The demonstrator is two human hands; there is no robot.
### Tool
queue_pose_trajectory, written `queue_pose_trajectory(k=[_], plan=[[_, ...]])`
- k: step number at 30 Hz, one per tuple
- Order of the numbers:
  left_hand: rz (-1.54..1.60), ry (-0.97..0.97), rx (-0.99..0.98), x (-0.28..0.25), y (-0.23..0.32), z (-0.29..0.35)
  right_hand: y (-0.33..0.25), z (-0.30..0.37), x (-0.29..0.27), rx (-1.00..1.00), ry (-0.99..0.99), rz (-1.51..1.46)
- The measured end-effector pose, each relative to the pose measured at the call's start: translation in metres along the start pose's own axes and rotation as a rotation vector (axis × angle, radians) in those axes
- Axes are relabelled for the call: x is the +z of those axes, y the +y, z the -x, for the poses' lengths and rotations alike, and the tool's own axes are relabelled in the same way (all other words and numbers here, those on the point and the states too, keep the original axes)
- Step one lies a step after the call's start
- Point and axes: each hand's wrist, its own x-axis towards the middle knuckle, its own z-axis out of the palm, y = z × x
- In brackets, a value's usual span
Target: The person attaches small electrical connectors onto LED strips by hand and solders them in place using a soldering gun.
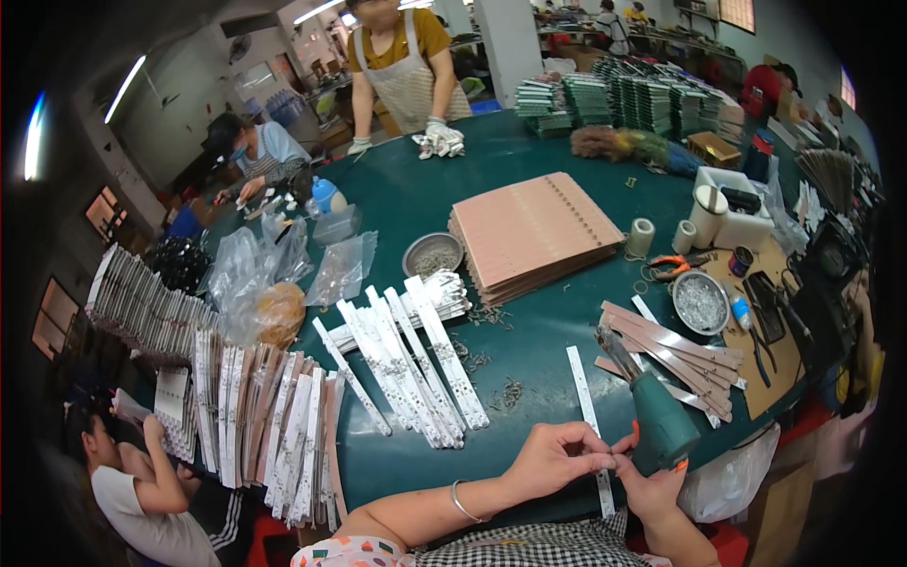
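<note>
Your left hand (548, 465) and right hand (654, 486) form a narrow pinching grip, contents indiscernible, above one white strip (580, 386), apparently in progress; studded strips (447, 354) leftward seem done, pinkish strips (675, 365) rightward perhaps remaining.

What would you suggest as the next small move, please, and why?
Perhaps lower the fingers slightly toward the white strip: the left hand and right hand come together in front of it in this view, though anything pinched there is too small to identify.
</note>
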Motion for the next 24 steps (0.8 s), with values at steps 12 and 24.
queue_pose_trajectory(k=[12, 24], plan=[[0.184, -0.032, -0.173, 0.008, -0.015, 0.007, 0.025, 0.015, -0.009, -0.023, 0.074, 0.027], [-0.03, 0.144, -0.06, 0.002, -0.01, -0.005, 0.012, -0.009, -0.002, -0.124, 0.02, 0.234]])
